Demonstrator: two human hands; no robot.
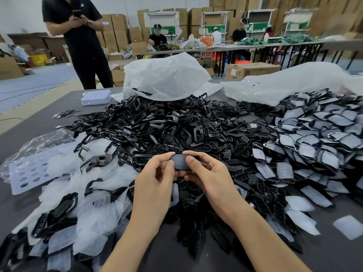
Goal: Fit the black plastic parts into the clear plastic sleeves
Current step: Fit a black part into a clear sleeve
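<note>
Where glossy black frames (pixel 157 122) heap, left hand (pixel 157 181), right hand (pixel 208 173) each pinch rounded black part (pixel 179 163).

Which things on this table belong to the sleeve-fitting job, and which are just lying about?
Job: left hand, right hand, held part, heap of black parts, loose clear sleeves, pile of sleeved parts.

Lying about: white tray with holes, small metal discs, big plastic bags, bagged tray.
</note>
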